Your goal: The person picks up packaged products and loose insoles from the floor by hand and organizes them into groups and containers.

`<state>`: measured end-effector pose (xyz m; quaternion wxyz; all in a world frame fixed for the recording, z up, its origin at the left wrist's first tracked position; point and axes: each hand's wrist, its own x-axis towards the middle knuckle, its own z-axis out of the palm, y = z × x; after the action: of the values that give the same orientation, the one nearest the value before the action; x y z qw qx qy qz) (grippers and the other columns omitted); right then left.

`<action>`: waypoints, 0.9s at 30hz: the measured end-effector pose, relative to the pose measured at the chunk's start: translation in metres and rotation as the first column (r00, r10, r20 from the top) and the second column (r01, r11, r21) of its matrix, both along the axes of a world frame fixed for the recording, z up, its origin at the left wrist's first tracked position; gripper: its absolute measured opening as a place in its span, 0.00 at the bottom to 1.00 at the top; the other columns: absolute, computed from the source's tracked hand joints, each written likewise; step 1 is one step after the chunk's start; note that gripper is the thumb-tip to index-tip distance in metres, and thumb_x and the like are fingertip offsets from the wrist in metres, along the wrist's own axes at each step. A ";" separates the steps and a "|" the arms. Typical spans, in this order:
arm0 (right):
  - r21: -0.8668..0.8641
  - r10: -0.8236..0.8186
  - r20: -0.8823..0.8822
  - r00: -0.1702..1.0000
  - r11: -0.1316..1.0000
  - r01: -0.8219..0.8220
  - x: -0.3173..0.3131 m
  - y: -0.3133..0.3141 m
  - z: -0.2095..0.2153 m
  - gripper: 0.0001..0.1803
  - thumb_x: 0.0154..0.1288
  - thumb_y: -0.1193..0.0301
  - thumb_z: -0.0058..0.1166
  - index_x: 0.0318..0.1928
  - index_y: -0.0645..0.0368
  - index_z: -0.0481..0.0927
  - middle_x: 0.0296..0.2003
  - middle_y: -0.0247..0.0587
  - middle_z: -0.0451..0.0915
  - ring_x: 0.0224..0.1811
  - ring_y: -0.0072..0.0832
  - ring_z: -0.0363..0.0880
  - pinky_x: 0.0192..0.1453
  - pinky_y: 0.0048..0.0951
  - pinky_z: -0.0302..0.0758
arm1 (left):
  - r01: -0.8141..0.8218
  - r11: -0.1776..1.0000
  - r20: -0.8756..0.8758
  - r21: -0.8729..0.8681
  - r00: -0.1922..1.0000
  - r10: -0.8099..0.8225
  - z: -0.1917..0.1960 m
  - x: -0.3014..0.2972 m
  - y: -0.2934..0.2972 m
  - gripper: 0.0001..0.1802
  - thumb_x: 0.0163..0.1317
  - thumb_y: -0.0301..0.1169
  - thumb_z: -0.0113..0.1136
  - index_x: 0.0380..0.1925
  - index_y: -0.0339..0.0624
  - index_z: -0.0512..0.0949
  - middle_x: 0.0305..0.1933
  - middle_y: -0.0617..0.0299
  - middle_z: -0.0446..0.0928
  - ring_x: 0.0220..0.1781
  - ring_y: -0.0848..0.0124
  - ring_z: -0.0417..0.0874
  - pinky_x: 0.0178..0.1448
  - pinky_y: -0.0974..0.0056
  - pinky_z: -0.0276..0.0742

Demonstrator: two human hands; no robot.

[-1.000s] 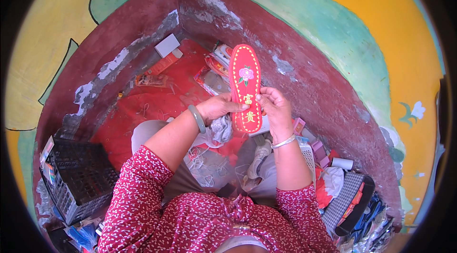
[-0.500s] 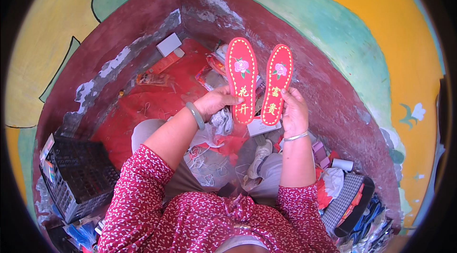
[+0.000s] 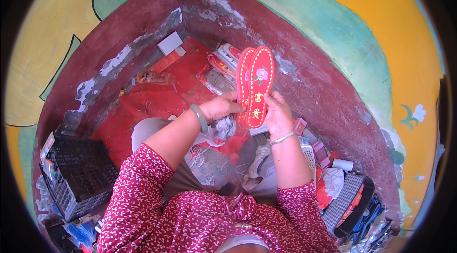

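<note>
Insoles (image 3: 261,89) of red flower-stitched cloth overlap, seemingly our layering step: our left hand (image 3: 221,107) pinches the rear one, right hand (image 3: 278,116) the front; squaring up wants gentleness.

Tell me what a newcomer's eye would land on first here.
First, near the centre, the front red insole with its pink flower, held in the right grip and overlapping the rear red insole in the left grip. Next, the yellow and green painted wall sweeping across the upper right, above a peeling maroon band. Then the black crate at the lower left.
</note>
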<state>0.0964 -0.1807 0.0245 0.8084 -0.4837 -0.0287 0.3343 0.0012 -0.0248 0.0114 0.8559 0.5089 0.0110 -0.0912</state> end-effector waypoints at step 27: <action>-0.207 0.011 0.171 0.985 0.978 0.025 -0.011 0.017 -0.040 0.06 0.60 0.77 0.51 0.39 0.61 0.73 0.33 0.39 0.79 0.33 0.23 0.78 0.35 0.23 0.74 | -0.126 0.992 -0.120 -0.007 0.985 0.124 0.003 -0.007 0.004 0.17 0.61 0.32 0.54 0.49 0.38 0.71 0.47 0.61 0.77 0.47 0.73 0.78 0.55 0.67 0.71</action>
<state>0.0851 -0.1633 -0.0155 0.7488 -0.5929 -0.0613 0.2899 -0.0054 -0.0205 0.0145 0.8614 0.4946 0.0933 -0.0674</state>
